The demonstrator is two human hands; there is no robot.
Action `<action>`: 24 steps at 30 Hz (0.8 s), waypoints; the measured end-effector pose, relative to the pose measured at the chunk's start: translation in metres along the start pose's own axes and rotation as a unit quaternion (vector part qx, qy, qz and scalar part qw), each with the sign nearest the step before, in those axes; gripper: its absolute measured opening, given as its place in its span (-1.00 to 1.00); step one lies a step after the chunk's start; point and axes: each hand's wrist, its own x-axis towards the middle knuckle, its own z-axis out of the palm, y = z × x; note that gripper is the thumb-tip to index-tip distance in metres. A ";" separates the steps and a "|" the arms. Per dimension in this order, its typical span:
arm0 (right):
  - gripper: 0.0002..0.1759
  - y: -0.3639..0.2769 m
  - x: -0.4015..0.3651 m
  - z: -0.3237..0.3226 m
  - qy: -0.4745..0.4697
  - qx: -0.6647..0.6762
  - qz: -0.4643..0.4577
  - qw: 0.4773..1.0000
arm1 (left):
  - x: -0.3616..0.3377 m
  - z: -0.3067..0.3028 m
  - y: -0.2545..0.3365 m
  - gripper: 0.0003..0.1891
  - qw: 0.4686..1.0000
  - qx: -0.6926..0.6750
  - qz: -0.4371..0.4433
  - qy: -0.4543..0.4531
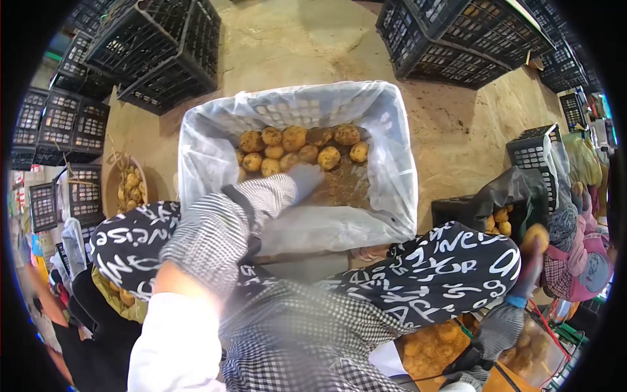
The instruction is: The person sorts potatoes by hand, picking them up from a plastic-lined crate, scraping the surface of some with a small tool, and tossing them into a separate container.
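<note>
- Lined crate around our left hand held potatoes beyond it.
- That hand stretched forward; we couldn't tell its grip.
- Raised right hand seemingly clasped a lone potato.

potatoes in lined crate, stacked crates behind

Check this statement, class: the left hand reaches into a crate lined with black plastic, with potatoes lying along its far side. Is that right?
Not quite. The head view shows the plastic lining is white, not black. The rest stands: the left hand reaches into the crate, and the potatoes lie along its far side.
</note>
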 end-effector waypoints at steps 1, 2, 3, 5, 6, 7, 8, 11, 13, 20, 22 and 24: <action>-0.55 0.022 -0.004 -0.028 0.015 0.074 0.092 0.993 | 0.014 0.013 0.001 -0.56 1.000 0.001 -0.001 0.014; -0.63 0.047 -0.011 -0.052 0.064 0.036 0.083 0.994 | 0.021 0.011 0.003 -0.64 1.000 0.007 -0.017 0.007; -0.64 0.049 -0.013 -0.066 0.088 0.016 0.077 0.993 | 0.023 0.007 0.007 -0.70 0.999 0.012 -0.034 -0.002; -0.66 0.050 -0.013 -0.095 0.138 -0.021 0.070 0.988 | 0.024 0.001 0.006 -0.71 0.998 -0.010 -0.059 -0.008; -0.60 0.032 -0.009 -0.089 0.148 -0.099 -0.001 0.984 | 0.024 -0.004 0.001 -0.66 0.997 -0.042 -0.067 -0.005; -0.54 0.011 -0.007 -0.077 0.167 -0.179 -0.070 0.967 | 0.024 -0.012 -0.004 -0.60 0.995 -0.071 -0.076 0.004; -0.51 -0.018 -0.014 -0.017 0.137 -0.175 -0.145 0.964 | 0.024 -0.019 -0.009 -0.52 0.979 -0.174 -0.103 0.022; -0.50 -0.086 -0.038 0.153 0.025 -0.224 -0.240 0.944 | 0.004 -0.067 -0.024 -0.17 0.881 -0.436 -0.165 0.075; -0.54 -0.091 -0.050 0.242 -0.069 -0.257 -0.263 0.927 | -0.028 -0.128 -0.018 -0.22 0.772 -0.603 -0.198 0.036; -0.30 0.019 -0.115 0.426 -0.426 -0.288 -0.269 0.815 | -0.145 -0.234 0.028 -0.46 0.503 -0.861 -0.022 0.075; -0.25 0.036 -0.129 0.440 -0.449 -0.244 -0.196 0.837 | -0.160 -0.235 0.047 -0.36 0.471 -0.872 -0.021 0.129; -0.22 0.040 -0.135 0.447 -0.435 -0.288 -0.198 0.830 | -0.165 -0.218 0.048 -0.32 0.596 -0.771 -0.055 0.216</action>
